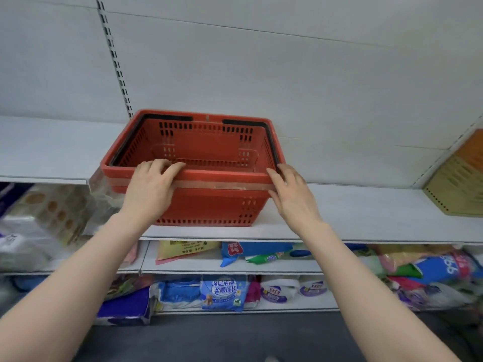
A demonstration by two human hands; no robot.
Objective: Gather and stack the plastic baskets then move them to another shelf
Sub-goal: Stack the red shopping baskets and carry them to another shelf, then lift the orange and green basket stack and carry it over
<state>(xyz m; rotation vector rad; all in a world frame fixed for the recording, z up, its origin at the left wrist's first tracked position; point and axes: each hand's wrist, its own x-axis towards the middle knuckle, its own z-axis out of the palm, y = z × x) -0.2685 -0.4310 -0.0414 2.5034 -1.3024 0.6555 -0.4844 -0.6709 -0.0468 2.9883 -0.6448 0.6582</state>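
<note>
A stack of red plastic shopping baskets (209, 142) with black handles folded down stands on the white top shelf (366, 205), at least two nested rims showing. My left hand (150, 186) lies over the near rim at its left, fingers curled onto the edge. At the rim's right front corner my right hand (292, 194) rests with fingers against the corner. Both hands touch the stack near its top.
A yellow-green and orange slatted crate (460, 184) sits at the shelf's far right. Lower shelves (227, 269) hold bags of detergent and packaged goods. Wrapped tissue packs (39, 223) sit at the left. The floor below is dark grey.
</note>
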